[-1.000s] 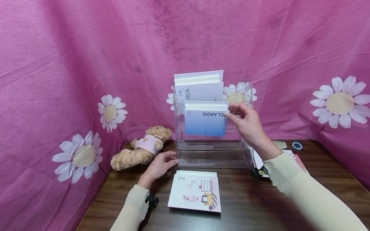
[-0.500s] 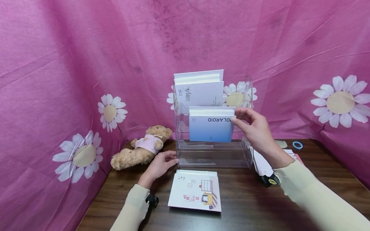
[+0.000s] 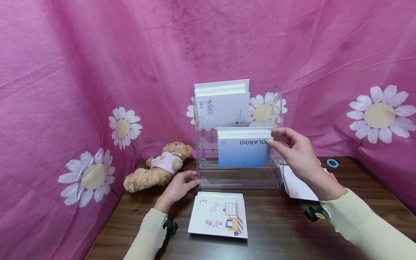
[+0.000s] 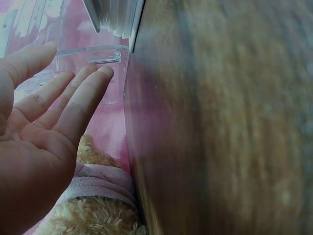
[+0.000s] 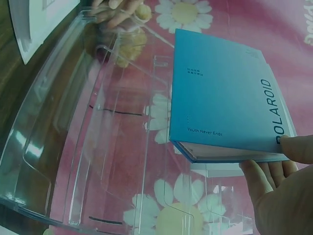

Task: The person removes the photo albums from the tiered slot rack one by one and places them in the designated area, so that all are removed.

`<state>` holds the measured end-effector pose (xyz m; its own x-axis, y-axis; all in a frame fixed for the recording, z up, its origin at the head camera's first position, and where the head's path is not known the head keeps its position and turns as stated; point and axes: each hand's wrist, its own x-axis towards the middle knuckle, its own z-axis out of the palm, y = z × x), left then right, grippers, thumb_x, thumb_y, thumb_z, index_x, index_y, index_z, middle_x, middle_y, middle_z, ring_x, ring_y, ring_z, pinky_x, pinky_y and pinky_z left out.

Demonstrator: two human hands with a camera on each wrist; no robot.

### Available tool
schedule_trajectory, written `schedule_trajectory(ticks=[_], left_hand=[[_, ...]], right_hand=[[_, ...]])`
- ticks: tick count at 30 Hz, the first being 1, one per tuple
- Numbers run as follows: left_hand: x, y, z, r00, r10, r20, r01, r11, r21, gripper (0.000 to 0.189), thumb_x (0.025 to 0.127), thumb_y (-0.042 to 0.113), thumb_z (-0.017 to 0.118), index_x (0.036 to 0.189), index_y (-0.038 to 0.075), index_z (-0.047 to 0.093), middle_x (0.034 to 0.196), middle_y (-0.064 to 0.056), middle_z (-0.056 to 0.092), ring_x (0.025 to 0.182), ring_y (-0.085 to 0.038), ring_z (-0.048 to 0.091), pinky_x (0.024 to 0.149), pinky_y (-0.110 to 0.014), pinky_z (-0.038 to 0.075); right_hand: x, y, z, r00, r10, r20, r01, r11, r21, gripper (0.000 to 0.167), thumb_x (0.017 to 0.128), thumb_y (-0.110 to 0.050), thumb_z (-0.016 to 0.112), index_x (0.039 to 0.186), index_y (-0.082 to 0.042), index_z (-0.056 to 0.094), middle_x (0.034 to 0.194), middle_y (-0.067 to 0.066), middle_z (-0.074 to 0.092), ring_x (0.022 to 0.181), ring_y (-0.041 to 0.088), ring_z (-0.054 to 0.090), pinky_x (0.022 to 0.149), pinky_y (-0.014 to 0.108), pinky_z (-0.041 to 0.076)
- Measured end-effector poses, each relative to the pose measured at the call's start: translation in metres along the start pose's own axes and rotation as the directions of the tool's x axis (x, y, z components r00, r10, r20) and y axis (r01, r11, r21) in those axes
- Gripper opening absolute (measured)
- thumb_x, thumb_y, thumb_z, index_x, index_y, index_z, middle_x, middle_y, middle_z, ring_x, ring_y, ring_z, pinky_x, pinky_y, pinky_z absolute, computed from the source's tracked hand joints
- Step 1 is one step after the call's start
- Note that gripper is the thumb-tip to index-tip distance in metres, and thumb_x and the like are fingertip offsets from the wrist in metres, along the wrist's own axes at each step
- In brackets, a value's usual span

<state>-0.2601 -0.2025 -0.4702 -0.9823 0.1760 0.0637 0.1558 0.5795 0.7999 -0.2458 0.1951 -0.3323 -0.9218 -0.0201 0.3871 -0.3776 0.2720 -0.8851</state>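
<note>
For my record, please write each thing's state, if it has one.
Clear plastic tiered rack: upright, partly filled
Blue hardcover book: closed, held by right hand
White hardcover book with black lettering: closed, in rack
White book with printed drawings: closed, lying flat
Brown plush bear: lying down
Left hand: fingers nearly straight
White item right of rack: lying, partly hidden

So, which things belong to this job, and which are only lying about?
Likely job:
blue POLAROID hardcover in right hand
clear plastic tiered rack
white book standing in it
perhaps illustrated white book, in front

Likely lying about:
tan plush bear, pink top
blue ring
</note>
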Motion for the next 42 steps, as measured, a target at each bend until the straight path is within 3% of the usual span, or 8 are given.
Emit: schedule_trajectory(ticks=[23, 28, 34, 42], left_hand=[[0.001, -0.004, 0.001, 1.000, 0.006, -0.016, -0.006, 1.000, -0.017, 0.034, 0.104, 0.019, 0.080, 0.134, 0.004, 0.076, 0.117, -0.009, 0.083, 0.111, -0.024, 0.080, 0.099, -0.039, 0.061], [0.002, -0.005, 0.002, 1.000, 0.015, -0.015, -0.016, 0.995, -0.101, 0.035, 0.103, 0.013, 0.081, 0.135, 0.001, 0.075, 0.121, -0.014, 0.082, 0.110, -0.024, 0.080, 0.093, -0.029, 0.061], [0.004, -0.004, 0.002, 0.999, -0.002, -0.051, -0.011, 0.970, -0.243, 0.036, 0.102, 0.005, 0.081, 0.137, 0.002, 0.075, 0.127, -0.019, 0.081, 0.114, -0.024, 0.079, 0.090, -0.021, 0.061], [0.004, -0.002, 0.003, 0.996, 0.002, -0.088, -0.028, 0.953, -0.301, 0.035, 0.099, -0.001, 0.081, 0.134, 0.001, 0.076, 0.128, -0.024, 0.080, 0.113, -0.022, 0.078, 0.090, -0.018, 0.060]], right_hand=[[-0.044, 0.016, -0.031, 0.998, 0.060, -0.012, -0.060, 0.998, -0.029, 0.024, 0.106, -0.013, 0.079, 0.129, -0.016, 0.072, 0.112, -0.024, 0.074, 0.108, -0.006, 0.067, 0.090, 0.007, 0.057], [-0.055, 0.020, -0.039, 0.998, 0.052, -0.027, -0.055, 0.990, -0.128, 0.028, 0.106, -0.017, 0.079, 0.133, -0.012, 0.072, 0.114, -0.029, 0.072, 0.111, -0.011, 0.065, 0.090, 0.005, 0.054], [-0.067, 0.027, -0.047, 0.997, 0.070, -0.043, -0.077, 0.980, -0.186, 0.032, 0.105, -0.018, 0.081, 0.135, -0.011, 0.073, 0.113, -0.033, 0.072, 0.110, -0.013, 0.065, 0.088, 0.005, 0.052], [-0.086, 0.040, -0.057, 0.991, 0.126, -0.035, -0.131, 0.962, -0.241, 0.031, 0.106, -0.024, 0.081, 0.134, -0.014, 0.073, 0.112, -0.034, 0.071, 0.104, -0.011, 0.065, 0.084, 0.007, 0.051]])
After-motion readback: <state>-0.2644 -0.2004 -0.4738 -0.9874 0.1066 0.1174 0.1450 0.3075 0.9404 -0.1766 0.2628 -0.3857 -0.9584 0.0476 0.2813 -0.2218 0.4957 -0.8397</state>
